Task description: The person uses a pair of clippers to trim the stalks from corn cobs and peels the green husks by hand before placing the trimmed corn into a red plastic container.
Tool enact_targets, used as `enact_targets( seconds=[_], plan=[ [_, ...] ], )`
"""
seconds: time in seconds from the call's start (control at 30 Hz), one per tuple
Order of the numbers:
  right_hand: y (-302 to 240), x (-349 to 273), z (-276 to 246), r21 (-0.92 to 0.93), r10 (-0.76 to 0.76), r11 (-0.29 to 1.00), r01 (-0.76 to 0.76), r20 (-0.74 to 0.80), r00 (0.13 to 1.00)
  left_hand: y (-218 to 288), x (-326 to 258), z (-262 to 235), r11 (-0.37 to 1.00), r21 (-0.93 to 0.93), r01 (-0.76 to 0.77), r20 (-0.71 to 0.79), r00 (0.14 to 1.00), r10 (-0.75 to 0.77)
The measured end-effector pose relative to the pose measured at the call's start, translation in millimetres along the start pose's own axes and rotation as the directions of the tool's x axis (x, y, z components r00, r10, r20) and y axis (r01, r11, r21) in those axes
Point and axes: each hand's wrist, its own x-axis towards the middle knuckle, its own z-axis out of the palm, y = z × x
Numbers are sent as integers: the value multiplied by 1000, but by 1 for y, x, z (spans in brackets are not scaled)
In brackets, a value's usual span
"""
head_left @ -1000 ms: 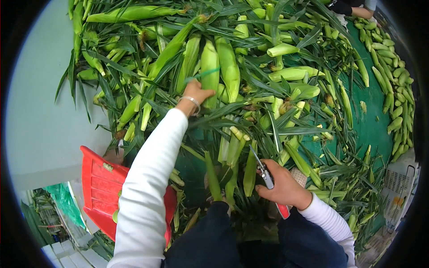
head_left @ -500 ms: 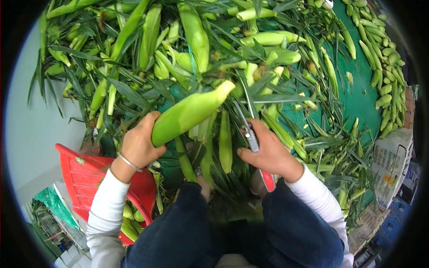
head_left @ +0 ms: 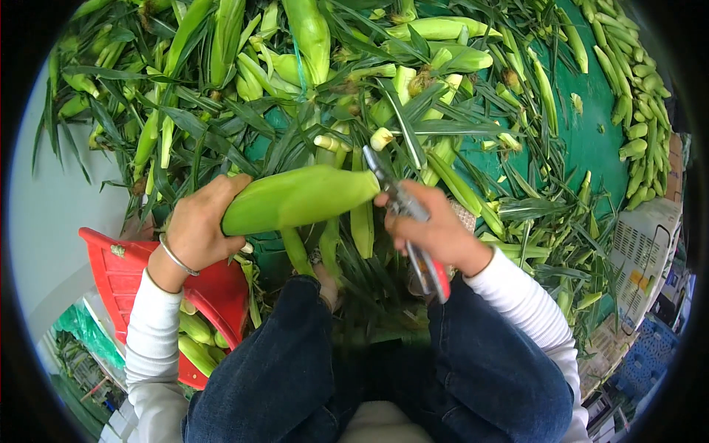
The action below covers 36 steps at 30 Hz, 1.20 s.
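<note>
My left hand (head_left: 198,221), with a bangle at its wrist, is closed round the base of a green ear of corn in its husk (head_left: 295,198). The ear lies crosswise above my knees, its narrower end pointing right. Close to that end, my right hand (head_left: 437,229) grips pruning shears (head_left: 404,203) with grey blades and red on the handle. The blade tips point up and away, beside the ear's end. A short pale stalk stub (head_left: 381,139) shows just beyond the blades; whether it is in the air or resting cannot be told.
Ahead spreads a heap of husked corn and loose leaves (head_left: 214,122) over a green sheet (head_left: 587,140). Trimmed ears (head_left: 641,118) are piled at far right, near a white crate (head_left: 641,258). A red plastic basket (head_left: 162,277) with ears (head_left: 196,332) stands left of my knees.
The ear's pale stalk end has come off, and a loose stub now shows beyond the shears. The ear has tilted closer to level, and the shears have moved left against its end.
</note>
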Motion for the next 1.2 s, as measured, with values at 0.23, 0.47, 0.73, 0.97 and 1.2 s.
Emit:
enact_targets(
  seconds=[0.23,0.47,0.73,0.97,1.2],
  plan=[
    [-28,8,11,348,2,933,-89,243,970,49,31,15,953,296,-62,-418,889,187],
    [-10,5,30,181,-190,968,172,85,978,56,52,69,-336,-936,106,270,829,-490],
    [-34,2,10,-566,-490,711,417,26,871,40,53,39,570,-798,198,38,959,-280],
    [-30,2,29,-486,-513,768,417,-76,855,16,57,50,885,-462,-56,-25,998,50],
    [-31,-6,18,-234,-340,914,331,4,940,4,35,57,60,-992,115,107,987,-124]
  ],
)
